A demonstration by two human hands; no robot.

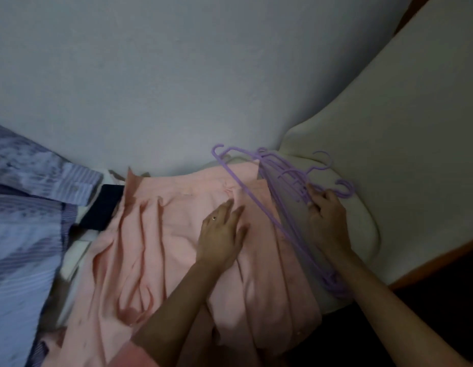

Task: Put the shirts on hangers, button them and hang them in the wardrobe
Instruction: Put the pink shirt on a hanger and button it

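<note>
A pink shirt (161,234) lies spread and creased on the bed in the middle of the view. My left hand (222,231) rests flat on its upper right part, fingers straight. To the right, several purple plastic hangers (291,186) lie stacked across the shirt's right edge and a cream pillow. My right hand (325,215) grips the hangers near their hooks, fingers curled round the thin bars. A blue-and-white striped shirt (26,213) lies at the left edge.
A cream pillow (362,229) sits under the hangers at right. A dark navy cloth (100,207) shows between the striped and pink shirts. A pale grey wall (177,75) rises behind the bed. A wooden bed edge (436,263) runs at lower right.
</note>
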